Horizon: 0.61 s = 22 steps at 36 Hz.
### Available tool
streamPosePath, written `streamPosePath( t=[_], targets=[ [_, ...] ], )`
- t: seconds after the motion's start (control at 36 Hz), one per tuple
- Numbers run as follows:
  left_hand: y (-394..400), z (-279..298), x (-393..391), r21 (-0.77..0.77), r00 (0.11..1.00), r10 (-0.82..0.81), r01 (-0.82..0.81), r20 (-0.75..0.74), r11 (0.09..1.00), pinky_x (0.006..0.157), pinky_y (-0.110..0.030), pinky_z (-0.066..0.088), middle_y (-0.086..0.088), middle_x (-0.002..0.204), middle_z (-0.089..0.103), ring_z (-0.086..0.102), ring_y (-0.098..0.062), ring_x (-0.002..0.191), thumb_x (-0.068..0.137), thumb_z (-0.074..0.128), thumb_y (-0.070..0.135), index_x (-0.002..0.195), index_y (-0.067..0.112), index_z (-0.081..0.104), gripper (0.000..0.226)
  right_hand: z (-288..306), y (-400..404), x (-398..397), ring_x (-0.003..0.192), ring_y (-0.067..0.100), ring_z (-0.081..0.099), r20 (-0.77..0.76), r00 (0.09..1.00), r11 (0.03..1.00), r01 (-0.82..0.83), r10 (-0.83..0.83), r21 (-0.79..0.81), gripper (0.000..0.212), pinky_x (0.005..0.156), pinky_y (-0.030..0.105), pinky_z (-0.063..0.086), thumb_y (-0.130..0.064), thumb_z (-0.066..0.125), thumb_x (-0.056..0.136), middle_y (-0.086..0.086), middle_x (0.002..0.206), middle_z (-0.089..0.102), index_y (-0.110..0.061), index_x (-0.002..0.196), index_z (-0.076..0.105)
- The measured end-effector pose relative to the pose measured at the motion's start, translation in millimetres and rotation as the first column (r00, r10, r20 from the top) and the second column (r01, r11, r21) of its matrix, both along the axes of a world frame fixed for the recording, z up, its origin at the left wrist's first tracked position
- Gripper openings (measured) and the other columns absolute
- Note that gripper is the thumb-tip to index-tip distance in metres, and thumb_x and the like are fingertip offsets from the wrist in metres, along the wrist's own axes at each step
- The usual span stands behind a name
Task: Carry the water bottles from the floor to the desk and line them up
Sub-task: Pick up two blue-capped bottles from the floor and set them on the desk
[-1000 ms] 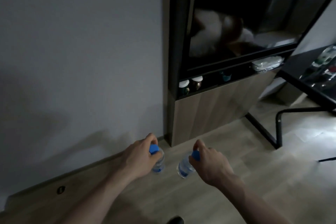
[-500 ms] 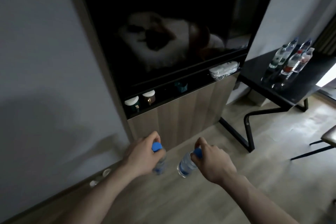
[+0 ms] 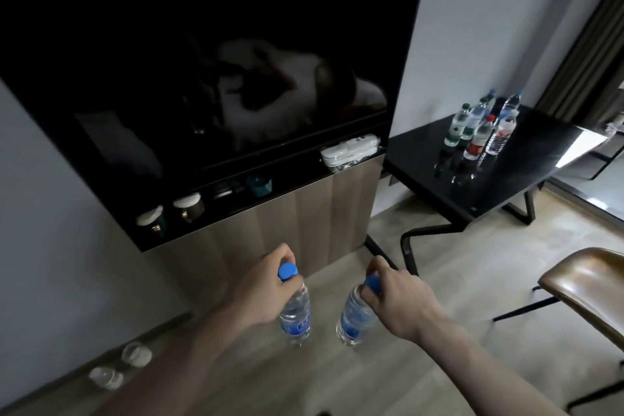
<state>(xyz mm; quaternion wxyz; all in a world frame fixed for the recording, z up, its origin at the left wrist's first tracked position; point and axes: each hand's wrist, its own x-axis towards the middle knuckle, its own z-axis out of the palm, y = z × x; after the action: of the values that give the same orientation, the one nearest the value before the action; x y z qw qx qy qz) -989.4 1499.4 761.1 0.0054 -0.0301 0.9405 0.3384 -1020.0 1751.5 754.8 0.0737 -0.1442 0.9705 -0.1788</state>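
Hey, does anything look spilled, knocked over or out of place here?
No spills or damage show. The bottles on the desk stand upright, though bunched rather than in one line. Two clear items lie on the floor by the wall, too blurred to identify. Both carried bottles hang by their capped necks.

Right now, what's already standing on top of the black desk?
On the black desk stands a cluster of water bottles, upright and close together near the wall, with green, red and blue caps. The front ones partly hide those behind, so I cannot give an exact count.
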Motion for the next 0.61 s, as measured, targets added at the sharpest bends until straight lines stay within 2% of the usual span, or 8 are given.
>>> streamPosePath(
  t=[0.14,0.28,0.36,0.44,0.61],
  targets=[
    [68,-11,-63,0.029,0.998,-0.056,0.056,-0.027,0.998,0.053,-0.018,0.037,0.011,0.072,0.057,0.051,-0.008,0.063,0.079,0.068,0.027,0.081,0.025,0.048,0.021,-7,70,-53,0.076,0.024,0.063,-0.019,0.999,0.999,0.045,-0.044,0.008,0.028,0.068,0.042,0.053,-0.052,0.047,0.092,-0.003,0.083,0.064,-0.028,0.106,0.043],
    [132,-19,-139,0.088,0.995,-0.093,0.096,-0.042,0.992,0.056,-0.016,0.042,0.011,0.075,0.059,0.050,-0.004,0.059,0.079,0.069,0.027,0.079,0.026,0.046,0.023,-14,136,-119,0.068,0.017,0.060,-0.044,0.996,0.997,0.072,-0.071,0.013,0.023,0.057,0.032,0.044,-0.050,0.049,0.093,-0.006,0.079,0.063,-0.032,0.106,0.041],
    [169,-21,-184,0.071,0.995,-0.100,0.102,-0.031,0.992,0.053,-0.021,0.043,0.008,0.074,0.059,0.052,-0.009,0.062,0.075,0.065,0.038,0.082,0.028,0.046,0.023,-12,174,-157,0.070,0.017,0.061,-0.014,0.996,0.996,0.087,-0.086,0.016,0.022,0.060,0.034,0.048,-0.050,0.049,0.093,-0.006,0.079,0.063,-0.033,0.105,0.040],
    [207,-18,-231,0.066,0.993,-0.107,0.109,-0.042,0.992,0.055,-0.033,0.048,0.011,0.070,0.058,0.051,-0.009,0.057,0.070,0.060,0.049,0.084,0.030,0.047,0.027,-8,213,-196,0.065,0.013,0.055,-0.039,0.994,0.995,0.100,-0.099,0.015,0.021,0.055,0.029,0.037,-0.051,0.048,0.093,-0.009,0.073,0.055,-0.036,0.103,0.036],
    [282,-6,-303,0.035,0.990,-0.135,0.136,-0.039,0.990,0.053,-0.038,0.050,0.007,0.065,0.056,0.051,-0.011,0.055,0.075,0.064,0.044,0.084,0.033,0.046,0.023,4,286,-259,0.064,0.013,0.054,-0.046,0.988,0.989,0.146,-0.145,0.019,0.025,0.050,0.027,0.032,-0.053,0.047,0.094,-0.007,0.072,0.055,-0.031,0.102,0.038]
  ],
)
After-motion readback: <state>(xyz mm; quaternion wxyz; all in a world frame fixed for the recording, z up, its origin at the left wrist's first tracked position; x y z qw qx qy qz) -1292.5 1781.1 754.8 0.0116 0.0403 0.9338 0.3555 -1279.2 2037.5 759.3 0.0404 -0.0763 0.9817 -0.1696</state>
